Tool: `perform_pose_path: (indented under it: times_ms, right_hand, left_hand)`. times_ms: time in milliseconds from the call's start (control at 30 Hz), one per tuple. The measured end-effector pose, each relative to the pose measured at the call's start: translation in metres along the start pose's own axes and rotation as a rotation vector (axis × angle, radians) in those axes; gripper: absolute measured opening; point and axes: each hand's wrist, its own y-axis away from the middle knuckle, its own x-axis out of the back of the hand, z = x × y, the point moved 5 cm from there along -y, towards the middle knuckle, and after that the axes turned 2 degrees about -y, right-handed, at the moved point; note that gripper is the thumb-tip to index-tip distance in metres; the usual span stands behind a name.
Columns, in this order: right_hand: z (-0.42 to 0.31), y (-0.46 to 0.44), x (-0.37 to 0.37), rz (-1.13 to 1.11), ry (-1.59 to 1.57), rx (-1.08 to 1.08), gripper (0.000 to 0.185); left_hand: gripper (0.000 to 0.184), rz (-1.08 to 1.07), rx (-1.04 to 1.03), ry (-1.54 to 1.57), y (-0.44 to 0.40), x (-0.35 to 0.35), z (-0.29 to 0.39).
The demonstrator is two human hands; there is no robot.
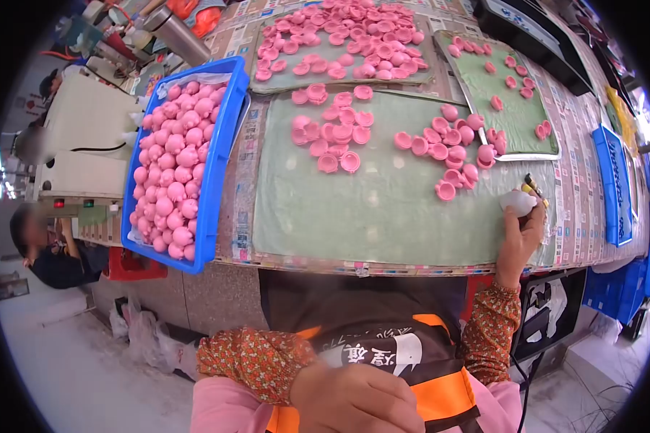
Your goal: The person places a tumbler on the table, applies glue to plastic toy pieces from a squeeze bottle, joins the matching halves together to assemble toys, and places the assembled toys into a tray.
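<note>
My right hand (pixel 523 238) is at the right front of the table, its fingers closed round a white, rounded, bottle-like thing (pixel 518 203). A small yellow and black piece (pixel 531 185) shows just beyond it; whether they are joined I cannot tell. Low in the view, my left hand (pixel 361 397) is over my lap, slightly blurred. Its fingers curl under, so anything inside them is hidden. Nearest the right hand are pink hollow half-shells (pixel 445 190) and some rounder pink pieces (pixel 486 153) on a green mat (pixel 318 224). Another group of pink half-shells (pixel 328 163) lies further left.
A blue crate (pixel 208 238) full of pink balls stands at the left. Behind the mat, many half-shells (pixel 383 43) cover another board. A green tray (pixel 527 141) with scattered half-shells, a black bin (pixel 549 50) and a blue tray (pixel 614 195) are rightward. Another person (pixel 61 252) sits far left.
</note>
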Motion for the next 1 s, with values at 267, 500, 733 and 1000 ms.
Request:
perform_pose_path:
  times_ms: [267, 500, 733, 1000]
  right_hand:
    - [0.000, 0.001, 0.000, -0.012, -0.017, -0.009, 0.041]
    - [0.003, -0.001, 0.000, 0.011, 0.036, 0.029, 0.039]
    - [0.005, 0.000, 0.000, -0.004, -0.001, -0.011, 0.040]
    - [0.002, 0.000, 0.001, -0.005, -0.026, 0.001, 0.039]
  left_hand:
    - [0.017, 0.000, 0.356, -0.605, 0.003, -0.021, 0.033]
    - [0.016, -0.084, 1.603, -0.120, -0.006, -0.007, 0.014]
    - [0.022, -0.158, 1.615, 0.221, -0.002, -0.006, 0.006]
    - [0.018, -0.886, 1.313, -0.385, -0.049, -0.020, -0.021]
